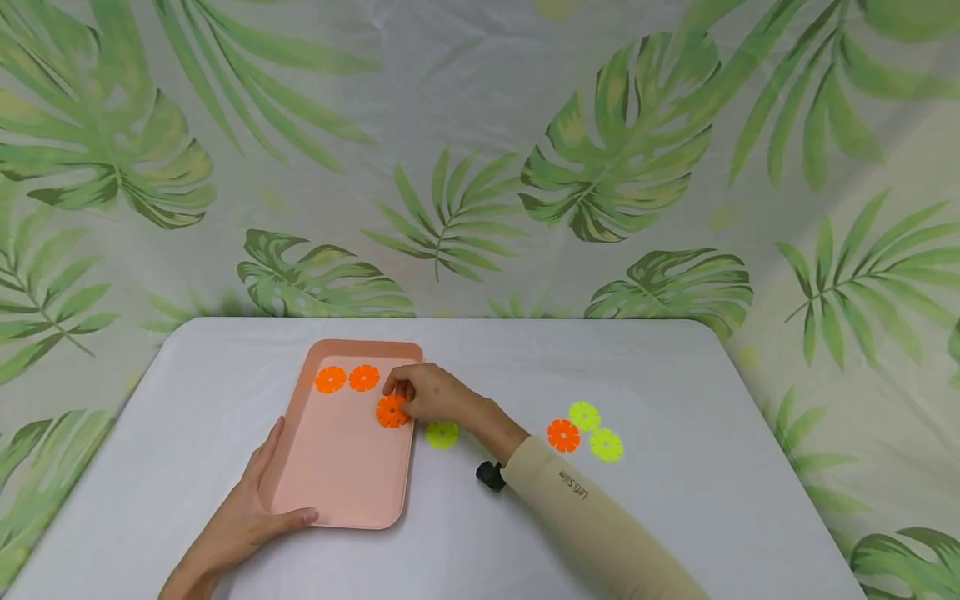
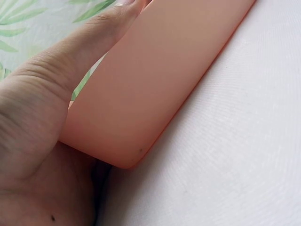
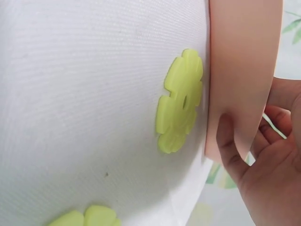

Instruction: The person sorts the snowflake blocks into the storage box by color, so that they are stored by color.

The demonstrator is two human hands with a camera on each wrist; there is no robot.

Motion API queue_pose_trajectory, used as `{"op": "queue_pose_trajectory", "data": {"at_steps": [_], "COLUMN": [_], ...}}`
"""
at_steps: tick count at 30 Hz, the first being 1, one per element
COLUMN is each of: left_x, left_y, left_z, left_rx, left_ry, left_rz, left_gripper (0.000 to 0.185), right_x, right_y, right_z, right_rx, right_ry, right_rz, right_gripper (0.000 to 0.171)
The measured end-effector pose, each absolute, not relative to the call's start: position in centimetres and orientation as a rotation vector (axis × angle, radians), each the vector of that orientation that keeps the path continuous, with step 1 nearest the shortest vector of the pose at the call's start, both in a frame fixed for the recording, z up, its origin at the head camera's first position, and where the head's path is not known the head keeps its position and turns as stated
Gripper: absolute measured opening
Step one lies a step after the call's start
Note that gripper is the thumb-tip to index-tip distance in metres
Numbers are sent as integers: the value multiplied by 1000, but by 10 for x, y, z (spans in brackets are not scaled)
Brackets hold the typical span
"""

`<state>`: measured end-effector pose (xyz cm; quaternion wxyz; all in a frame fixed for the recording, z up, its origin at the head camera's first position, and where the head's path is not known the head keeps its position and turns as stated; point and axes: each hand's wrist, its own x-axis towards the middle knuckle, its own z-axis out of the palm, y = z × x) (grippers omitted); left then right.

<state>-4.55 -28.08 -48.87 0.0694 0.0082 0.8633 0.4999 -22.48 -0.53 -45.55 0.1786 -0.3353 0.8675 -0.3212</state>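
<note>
A pink rectangular tray (image 1: 337,467) lies left of the table's middle. My left hand (image 1: 243,508) holds its near left corner, thumb at the front rim and fingers along the left side; the left wrist view shows this hand (image 2: 42,103) close against the tray wall (image 2: 136,89). Over the tray's right edge, my right hand (image 1: 431,392) pinches an orange flower-shaped disc (image 1: 391,412). Two more orange discs, one at the far left (image 1: 330,380) and one beside it (image 1: 364,377), lie inside the tray. In the right wrist view the held disc is hidden behind the tray wall (image 3: 240,61).
A yellow-green disc (image 1: 442,434) lies on the white table just right of the tray. Farther right, an orange disc (image 1: 563,436) sits against two yellow-green ones (image 1: 584,416). A leaf-patterned cloth (image 1: 465,100) hangs behind the table.
</note>
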Motion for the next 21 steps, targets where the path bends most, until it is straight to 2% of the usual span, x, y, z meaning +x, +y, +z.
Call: {"op": "queue_pose_trajectory", "data": {"at_steps": [21], "left_x": [-46], "left_y": [-281], "left_z": [-490], "left_rx": [31], "left_ry": [2613], "left_rz": [1469], "left_gripper": [130], "right_x": [-221], "right_y": [-4], "right_z": [-457], "right_rx": [-877], "right_ry": [2556], "right_rz": [-940], "right_gripper": [33]}}
